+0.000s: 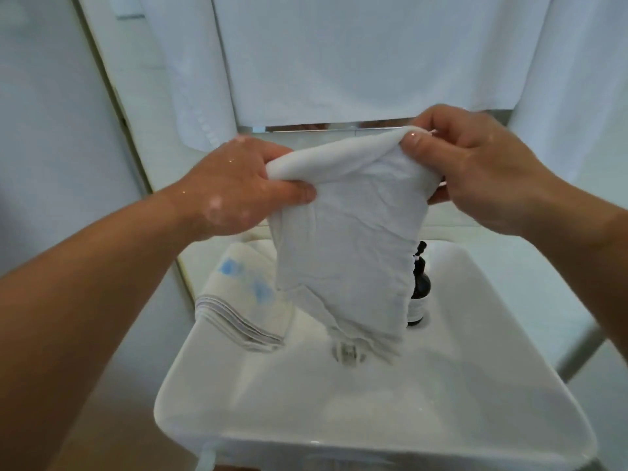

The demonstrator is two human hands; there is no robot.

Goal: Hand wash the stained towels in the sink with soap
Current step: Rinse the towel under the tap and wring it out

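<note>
A wet white towel (346,239) hangs over the white sink (217,396), held up by both hands at its top edge. My left hand (238,188) grips the towel's left corner, thumb in front. My right hand (475,164) pinches the right corner between thumb and fingers. The towel's lower edge dangles near the drain (348,355). A folded stack of towels (244,300) with blue stains lies on the sink's left rim. A dark soap bottle (419,287) stands at the back of the basin, partly hidden behind the hanging towel.
White towels (356,56) hang on a rail above the sink, covering the wall. A metal rail or bar (577,351) shows at the lower right beside the sink. A white wall and a door frame (112,107) are on the left.
</note>
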